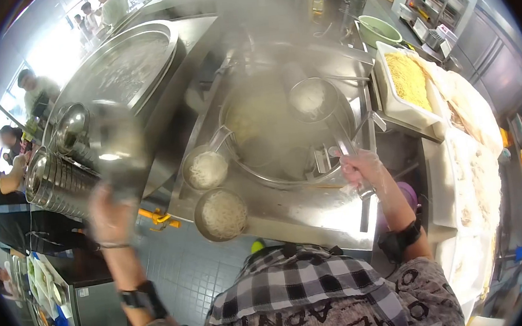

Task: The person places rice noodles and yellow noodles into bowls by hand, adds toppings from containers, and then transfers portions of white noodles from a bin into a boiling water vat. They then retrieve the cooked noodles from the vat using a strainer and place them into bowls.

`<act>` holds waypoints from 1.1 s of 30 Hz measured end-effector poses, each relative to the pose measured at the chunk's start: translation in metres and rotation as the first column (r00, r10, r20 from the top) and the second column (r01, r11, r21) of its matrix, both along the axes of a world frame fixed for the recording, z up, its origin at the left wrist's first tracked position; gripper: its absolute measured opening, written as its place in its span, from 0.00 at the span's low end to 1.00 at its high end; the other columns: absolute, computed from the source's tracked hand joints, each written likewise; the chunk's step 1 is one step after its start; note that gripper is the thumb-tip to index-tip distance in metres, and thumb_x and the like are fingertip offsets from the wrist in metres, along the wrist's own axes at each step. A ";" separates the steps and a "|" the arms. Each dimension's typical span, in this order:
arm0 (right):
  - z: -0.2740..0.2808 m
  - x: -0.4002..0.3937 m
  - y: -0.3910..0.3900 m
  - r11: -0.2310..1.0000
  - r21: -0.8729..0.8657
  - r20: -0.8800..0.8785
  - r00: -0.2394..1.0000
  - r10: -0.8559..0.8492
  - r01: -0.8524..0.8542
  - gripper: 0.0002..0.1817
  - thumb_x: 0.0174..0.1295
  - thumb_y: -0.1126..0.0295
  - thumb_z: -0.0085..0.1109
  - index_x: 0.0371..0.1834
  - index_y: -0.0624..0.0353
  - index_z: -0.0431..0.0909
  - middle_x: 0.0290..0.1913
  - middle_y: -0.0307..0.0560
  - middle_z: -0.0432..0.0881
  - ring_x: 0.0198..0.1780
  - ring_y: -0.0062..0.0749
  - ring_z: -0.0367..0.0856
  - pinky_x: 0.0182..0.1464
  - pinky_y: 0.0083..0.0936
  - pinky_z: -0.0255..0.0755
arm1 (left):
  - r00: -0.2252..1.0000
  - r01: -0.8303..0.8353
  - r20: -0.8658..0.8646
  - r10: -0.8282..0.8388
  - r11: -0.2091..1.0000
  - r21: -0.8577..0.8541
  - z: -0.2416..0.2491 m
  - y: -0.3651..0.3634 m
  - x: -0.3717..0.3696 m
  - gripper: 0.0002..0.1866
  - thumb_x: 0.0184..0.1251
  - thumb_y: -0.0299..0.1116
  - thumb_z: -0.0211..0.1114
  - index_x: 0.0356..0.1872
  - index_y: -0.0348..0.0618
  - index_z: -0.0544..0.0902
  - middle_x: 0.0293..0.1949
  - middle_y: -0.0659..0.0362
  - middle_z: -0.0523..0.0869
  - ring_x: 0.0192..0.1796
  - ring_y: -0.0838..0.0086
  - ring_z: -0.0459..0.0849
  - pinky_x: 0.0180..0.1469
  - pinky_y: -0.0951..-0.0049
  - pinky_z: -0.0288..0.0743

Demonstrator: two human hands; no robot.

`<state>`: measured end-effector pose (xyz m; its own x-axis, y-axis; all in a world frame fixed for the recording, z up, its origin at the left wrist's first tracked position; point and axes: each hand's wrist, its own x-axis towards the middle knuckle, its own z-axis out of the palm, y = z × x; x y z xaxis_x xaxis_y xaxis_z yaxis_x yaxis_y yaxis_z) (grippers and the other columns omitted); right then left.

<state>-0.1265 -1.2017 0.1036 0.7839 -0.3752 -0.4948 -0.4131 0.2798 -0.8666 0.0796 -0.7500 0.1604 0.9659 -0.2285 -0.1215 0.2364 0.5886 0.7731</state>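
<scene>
My right hand [362,169], in a clear plastic glove, is closed round the handle of a noodle strainer [314,99]. White noodles lie in its round basket, above the large steaming pot [235,150]. At the left, my left hand [109,216] is smeared by motion and appears to grip a metal bowl [119,141], also blurred. That bowl is beside a stack of nested metal bowls [58,187]. On the counter's left edge sit another strainer with noodles [207,169] and a metal bowl of white noodles [221,215].
A second wide pot [131,62] stands at the upper left. To the right are a white bin of yellow noodles [407,82], a green basin [380,30] and white trays [442,212]. A person in an apron [13,209] stands at the left. Steam veils the back.
</scene>
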 end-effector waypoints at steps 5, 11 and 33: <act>0.017 0.009 -0.005 0.995 -0.091 0.085 0.995 0.060 -0.052 0.18 0.58 0.59 0.55 0.17 0.57 0.67 0.11 0.39 0.65 0.11 0.25 0.67 0.12 0.22 0.60 | 0.954 0.243 -0.152 -0.258 0.964 -0.110 -0.084 -0.138 -0.075 0.10 0.48 0.32 0.61 0.33 0.41 0.76 0.33 0.58 0.79 0.37 0.69 0.78 0.41 0.67 0.74; 0.021 0.001 0.016 0.994 -0.108 0.204 0.979 0.014 0.008 0.19 0.61 0.71 0.49 0.57 0.58 0.65 0.22 0.35 0.69 0.16 0.17 0.64 0.16 0.17 0.59 | 0.821 0.134 0.388 -0.419 0.802 0.581 -0.098 -0.212 -0.057 0.25 0.39 0.22 0.66 0.45 0.43 0.74 0.39 0.53 0.79 0.40 0.65 0.79 0.46 0.70 0.74; 0.060 -0.006 -0.096 0.784 -0.621 0.266 0.945 0.190 0.018 0.17 0.62 0.58 0.52 0.46 0.58 0.76 0.20 0.33 0.73 0.18 0.14 0.67 0.20 0.11 0.62 | 0.914 0.365 0.183 -0.363 0.931 0.025 -0.109 -0.264 -0.071 0.21 0.59 0.30 0.54 0.55 0.47 0.62 0.44 0.56 0.73 0.43 0.67 0.78 0.35 0.63 0.81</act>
